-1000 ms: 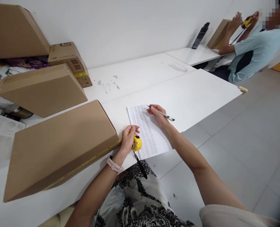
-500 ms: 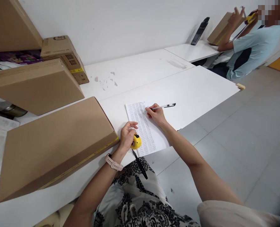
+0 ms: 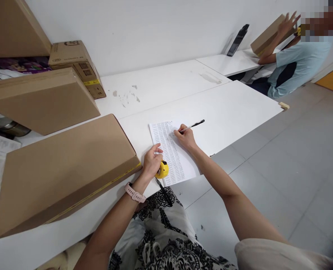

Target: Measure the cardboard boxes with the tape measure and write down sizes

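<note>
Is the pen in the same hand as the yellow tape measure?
No, the pen is in the right hand over the paper, while the left hand holds the yellow tape measure.

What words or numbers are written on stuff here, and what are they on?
Nothing is clear enough to quote.
On the sheet of paper: rows of tiny print, too small to read.
On the small cardboard box by the wall: a mark on top and labels on the side, too blurred to read.
On the tape measure in the left hand: no writing shows.
On the pen in the right hand: no writing shows.
</note>
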